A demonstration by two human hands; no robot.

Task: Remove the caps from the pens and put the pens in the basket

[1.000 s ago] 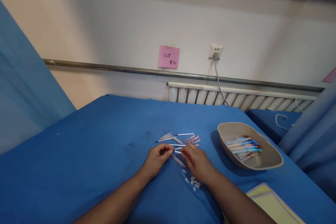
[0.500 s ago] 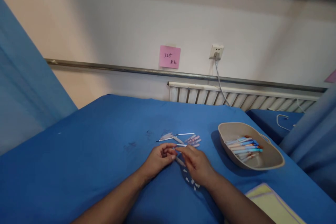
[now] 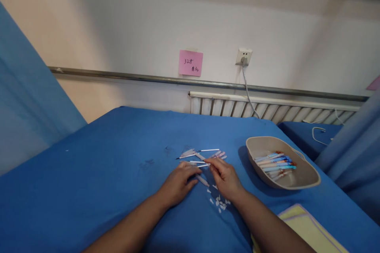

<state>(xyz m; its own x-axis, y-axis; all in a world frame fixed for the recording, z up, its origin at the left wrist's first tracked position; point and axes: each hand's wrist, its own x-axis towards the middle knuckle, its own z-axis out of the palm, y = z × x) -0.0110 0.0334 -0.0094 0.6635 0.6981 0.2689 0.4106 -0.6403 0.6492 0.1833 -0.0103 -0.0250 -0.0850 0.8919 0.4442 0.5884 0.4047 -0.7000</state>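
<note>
My left hand (image 3: 179,184) rests low over the blue sheet, thumb apart from its bent fingers, with nothing visible in it. Its fingertips are close to some white pen refills (image 3: 194,162) and a pale pen barrel (image 3: 202,180). Opposite it, my right hand (image 3: 225,178) has thumb and forefinger pinched at the end of a white pen refill (image 3: 203,165); the grip is partly hidden. Beyond the hands lie more clear barrels (image 3: 187,153), a dark-tipped refill (image 3: 208,150) and pinkish pen barrels (image 3: 220,154). Several small white pieces (image 3: 219,203) are scattered below my right hand.
A beige basket (image 3: 310,178) of assembled-looking pens (image 3: 276,164) stands to the right. A yellow cloth-like sheet (image 3: 299,225) lies near my right forearm. The blue-covered bed (image 3: 118,158) meets a wall with a radiator (image 3: 237,106) and plugged socket (image 3: 244,56). Curtains hang at both sides.
My hands were close together at the fingertips; now they are slightly apart. My left hand has turned palm down and loosened. More refills and small white pieces show between and below them.
</note>
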